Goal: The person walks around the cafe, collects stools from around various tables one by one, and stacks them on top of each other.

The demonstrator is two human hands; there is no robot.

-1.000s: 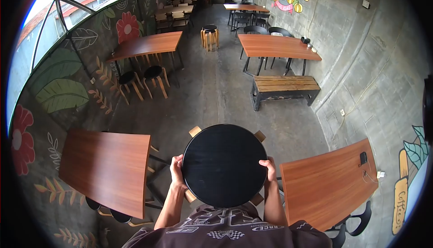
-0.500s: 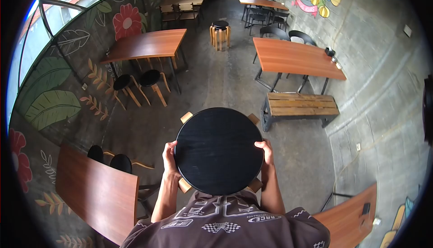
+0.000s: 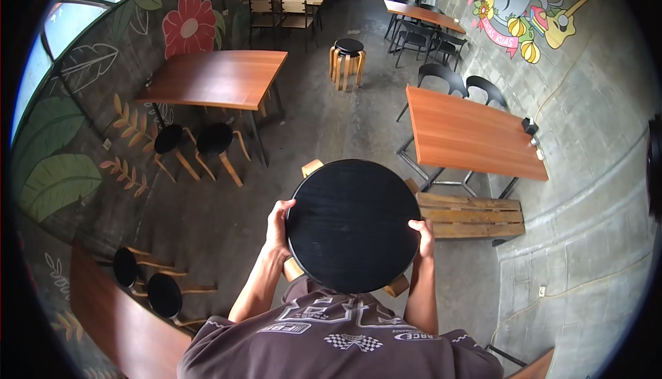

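Observation:
A round stool [image 3: 353,226] with a black seat and pale wooden legs is held up in front of my chest. My left hand [image 3: 278,227] grips the seat's left edge, its thumb over the rim. On the opposite edge my right hand [image 3: 423,237] is closed in the same way, thumb on top. Parts of the legs stick out around the seat; the rest of them is hidden beneath it. The fingers under the rim are mostly out of sight.
Ahead on the floor stands a stack of similar stools [image 3: 347,62]. A wooden table [image 3: 217,79] with two stools [image 3: 214,139] is ahead left. To the right are another table [image 3: 476,134] and a slatted bench [image 3: 469,216]. A table [image 3: 117,317] lies near left.
I have moved forward with the stool in both hands. The tables and the bench now appear closer and lower in view. Both hands keep their hold on the seat.

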